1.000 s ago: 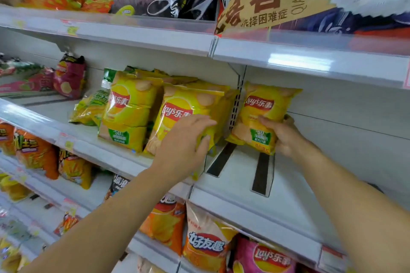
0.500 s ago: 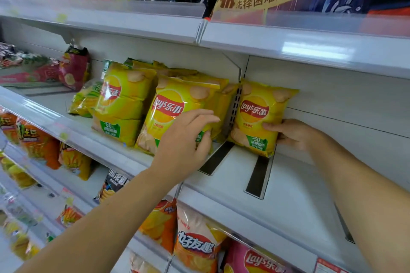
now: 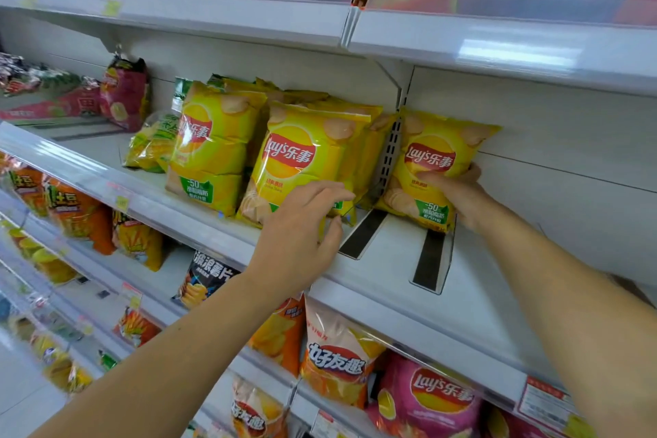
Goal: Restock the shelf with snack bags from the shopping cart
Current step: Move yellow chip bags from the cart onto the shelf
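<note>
My right hand (image 3: 453, 194) grips a yellow Lay's bag (image 3: 432, 167) upright against the white shelf (image 3: 384, 260) back panel. My left hand (image 3: 302, 224), fingers spread, rests on the neighbouring Lay's bag (image 3: 298, 160).

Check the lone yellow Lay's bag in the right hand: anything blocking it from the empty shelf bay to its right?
Nothing visible. The right hand holds the yellow Lay's bag upright against the back panel; the shelf to its right is bare.
</note>
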The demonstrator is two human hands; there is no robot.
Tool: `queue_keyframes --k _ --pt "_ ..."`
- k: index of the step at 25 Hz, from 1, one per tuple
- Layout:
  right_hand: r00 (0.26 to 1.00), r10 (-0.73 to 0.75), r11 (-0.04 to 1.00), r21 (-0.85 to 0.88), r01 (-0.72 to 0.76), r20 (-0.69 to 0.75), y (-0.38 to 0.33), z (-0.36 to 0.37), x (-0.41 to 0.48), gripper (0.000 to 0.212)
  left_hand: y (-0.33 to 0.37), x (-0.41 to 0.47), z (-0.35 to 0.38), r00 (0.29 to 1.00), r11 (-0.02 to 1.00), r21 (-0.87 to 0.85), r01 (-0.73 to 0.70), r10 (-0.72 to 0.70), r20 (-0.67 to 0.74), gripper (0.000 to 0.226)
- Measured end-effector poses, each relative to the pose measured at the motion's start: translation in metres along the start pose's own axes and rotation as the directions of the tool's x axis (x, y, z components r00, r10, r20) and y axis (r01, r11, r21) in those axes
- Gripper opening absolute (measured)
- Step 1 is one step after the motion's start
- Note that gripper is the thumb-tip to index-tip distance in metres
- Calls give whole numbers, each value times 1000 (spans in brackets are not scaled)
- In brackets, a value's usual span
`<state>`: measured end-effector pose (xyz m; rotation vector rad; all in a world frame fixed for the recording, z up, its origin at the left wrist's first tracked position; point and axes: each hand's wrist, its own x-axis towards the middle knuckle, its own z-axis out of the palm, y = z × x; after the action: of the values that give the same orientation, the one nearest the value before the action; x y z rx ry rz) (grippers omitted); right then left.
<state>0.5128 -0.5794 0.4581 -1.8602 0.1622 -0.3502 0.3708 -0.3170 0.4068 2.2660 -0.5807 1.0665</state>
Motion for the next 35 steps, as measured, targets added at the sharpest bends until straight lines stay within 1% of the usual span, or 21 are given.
queue_keyframes --k 2,4,6,8,10,11,12,14,16,17,20,22,23,24,25,26,28,30,31,33,35 --pt "998 -31 993 -116 25 -49 5 6 3 107 -2 -3 4 1000 1000 0 1 -1 7 36" --pt "1000 -23 984 -177 24 8 4 3 4 103 -4 -5 7 1000 1000 -5 1 -1 0 37" --pt "999 -3 980 -200 11 40 0 -3 0 112 -4 -6 8 1000 1000 -22 -3 3 -15 35" --pt "1000 -6 980 -198 6 4 -5 -6 -13 119 -2 -9 5 1000 999 -34 -14 13 -23 33" --pt "996 -26 975 -222 7 -80 -14 -7 -35 118 -3 -16 -2 999 999 -43 -32 30 -45 32" --pt "989 -80 967 -252 46 -124 -19 -6 -51 112 -5 -25 -8 998 998 -52 -30 27 -63 31" --pt "968 -188 946 -297 132 -169 -23 -3 -70 102 -10 -34 -15 996 998 -62 -23 18 -86 30" --pt "869 -458 860 -339 382 -185 -23 10 -117 75 -23 -63 -28 992 997 -77 14 -24 -127 28" --pt "788 -609 783 -224 580 -92 -18 40 -173 46 -46 -103 -41 987 993 -65 95 -102 -121 27" --pt "759 -650 752 -159 640 -22 -14 60 -203 35 -59 -129 -48 982 986 -60 154 -159 -100 27" --pt "681 -696 701 10 713 226 12 127 -286 20 -103 -218 -70 927 925 -53 375 -376 4 28" --pt "629 -630 728 65 683 456 53 182 -329 19 -136 -286 -86 834 838 17 546 -545 79 27" --pt "603 -542 766 49 641 586 80 210 -344 18 -150 -318 -93 775 782 47 622 -623 106 28" --pt "579 -396 820 -10 573 712 111 239 -357 18 -163 -350 -99 697 709 74 702 -704 132 29" --pt "541 -218 860 -103 500 812 145 265 -365 18 -172 -379 -103 598 615 100 782 -786 157 31" --pt "495 -21 877 -221 426 869 184 293 -371 21 -181 -409 -107 478 501 126 856 -860 178 33" --pt "411 292 831 -441 338 864 256 335 -377 29 -192 -461 -109 255 295 181 938 -943 215 35" --pt "378 451 770 -566 293 809 313 366 -382 32 -198 -505 -106 95 161 249 955 -962 257 37" --pt "363 503 741 -608 286 784 337 383 -386 32 -202 -524 -102 27 102 264 959 -962 272 37" --pt "318 595 705 -670 235 738 370 412 -394 36 -210 -548 -91 -59 24 272 962 -955 292 38" --pt "224 686 691 -716 99 692 392 443 -403 55 -219 -565 -77 -132 -55 263 963 -949 286 40"
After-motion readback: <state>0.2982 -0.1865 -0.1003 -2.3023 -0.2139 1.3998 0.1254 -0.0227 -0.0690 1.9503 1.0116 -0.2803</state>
